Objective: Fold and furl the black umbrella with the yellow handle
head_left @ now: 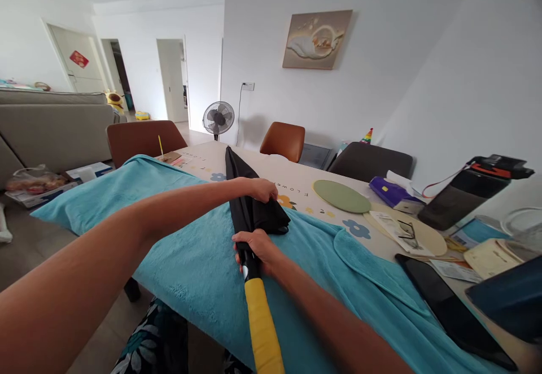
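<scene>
A closed black umbrella (236, 190) with a yellow handle (263, 329) lies lengthwise on a turquoise towel (203, 261) spread over the table. My right hand (256, 248) is closed around the umbrella's shaft just above the yellow handle. Further up, my left hand (261, 188) reaches across and pinches the black canopy fabric, which bunches out to the right beside it.
The table (296, 185) carries a green round mat (341, 195), a purple pack (392, 192), papers with glasses (406, 230), a black tablet (449, 309) and a dark bottle (466, 193). Brown chairs (283, 139) stand around it. A fan (218, 118) and a grey sofa (51, 128) are behind.
</scene>
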The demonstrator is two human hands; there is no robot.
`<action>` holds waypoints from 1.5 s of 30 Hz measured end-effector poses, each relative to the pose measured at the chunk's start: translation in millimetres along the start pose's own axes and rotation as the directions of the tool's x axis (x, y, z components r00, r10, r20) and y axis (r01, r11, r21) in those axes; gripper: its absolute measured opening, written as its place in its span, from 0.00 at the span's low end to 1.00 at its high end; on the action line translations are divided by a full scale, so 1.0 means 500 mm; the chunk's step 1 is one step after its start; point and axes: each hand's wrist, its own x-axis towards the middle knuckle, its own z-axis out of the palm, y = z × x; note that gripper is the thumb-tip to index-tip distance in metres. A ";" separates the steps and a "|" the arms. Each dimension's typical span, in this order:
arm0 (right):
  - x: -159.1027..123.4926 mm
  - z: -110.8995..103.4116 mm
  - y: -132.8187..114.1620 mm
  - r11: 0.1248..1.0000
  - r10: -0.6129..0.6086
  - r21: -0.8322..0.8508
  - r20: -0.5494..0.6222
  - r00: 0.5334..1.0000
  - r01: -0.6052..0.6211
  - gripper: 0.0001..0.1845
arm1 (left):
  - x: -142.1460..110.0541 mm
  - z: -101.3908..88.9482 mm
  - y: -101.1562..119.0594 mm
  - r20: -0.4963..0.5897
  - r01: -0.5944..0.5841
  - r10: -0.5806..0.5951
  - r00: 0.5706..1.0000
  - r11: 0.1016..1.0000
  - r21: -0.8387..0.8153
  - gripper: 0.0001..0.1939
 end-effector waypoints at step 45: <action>0.017 0.023 0.000 0.933 -0.041 0.359 0.056 0.998 0.018 0.05 | -0.142 0.179 -0.064 0.239 -0.074 -0.401 0.884 -0.624 -0.778 0.09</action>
